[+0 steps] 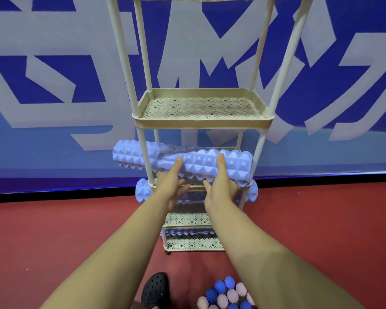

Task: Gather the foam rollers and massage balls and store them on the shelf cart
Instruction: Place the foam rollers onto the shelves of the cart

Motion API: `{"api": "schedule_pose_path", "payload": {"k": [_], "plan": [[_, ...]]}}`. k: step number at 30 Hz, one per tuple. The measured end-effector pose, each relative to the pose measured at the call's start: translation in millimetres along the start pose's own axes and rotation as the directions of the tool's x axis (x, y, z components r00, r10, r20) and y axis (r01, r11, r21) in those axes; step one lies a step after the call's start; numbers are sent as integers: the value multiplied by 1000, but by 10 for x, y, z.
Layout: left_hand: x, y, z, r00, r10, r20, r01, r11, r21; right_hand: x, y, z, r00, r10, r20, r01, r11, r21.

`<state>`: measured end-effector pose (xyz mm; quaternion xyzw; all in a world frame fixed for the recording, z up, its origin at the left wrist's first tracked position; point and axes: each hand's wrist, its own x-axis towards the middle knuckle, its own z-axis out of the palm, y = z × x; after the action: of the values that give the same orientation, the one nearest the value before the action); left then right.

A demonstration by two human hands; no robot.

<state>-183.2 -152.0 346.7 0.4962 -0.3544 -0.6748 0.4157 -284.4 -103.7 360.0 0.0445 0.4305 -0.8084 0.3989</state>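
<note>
Here, both arms stretched forward, left hand and right hand gripping one lavender foam roller, thumbs on top, fingers curled beneath, holding it tilted across the cream shelf cart. Below, another roller on a lower shelf; spiky massage balls piled on the red floor.

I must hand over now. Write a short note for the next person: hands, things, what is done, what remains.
Left hand and right hand both grip one foam roller, held level at the shelf cart.
A second roller already lies on a lower tier.
Middle tray holds nothing.
Massage balls lie in a pile on the red floor near the shoe.
Left: set this roller down, then store the balls.
</note>
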Motion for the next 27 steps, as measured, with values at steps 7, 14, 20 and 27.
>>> {"api": "schedule_pose_path", "payload": {"k": [7,14,20,27], "plan": [[79,-33,-77,1000,26,-16,-25,999,35,200,-56,155,996,88,-26,-91,987,-134],[277,-88,-147,996,85,-13,-84,995,48,546,-317,307,982,152,-116,-171,969,-180],[343,-92,-96,994,107,-19,-103,985,138,1027,-336,189,987,109,-119,-131,972,-198],[335,-165,-85,994,72,82,-92,959,268,1146,-150,92,974,209,-82,-225,906,-360]]}}
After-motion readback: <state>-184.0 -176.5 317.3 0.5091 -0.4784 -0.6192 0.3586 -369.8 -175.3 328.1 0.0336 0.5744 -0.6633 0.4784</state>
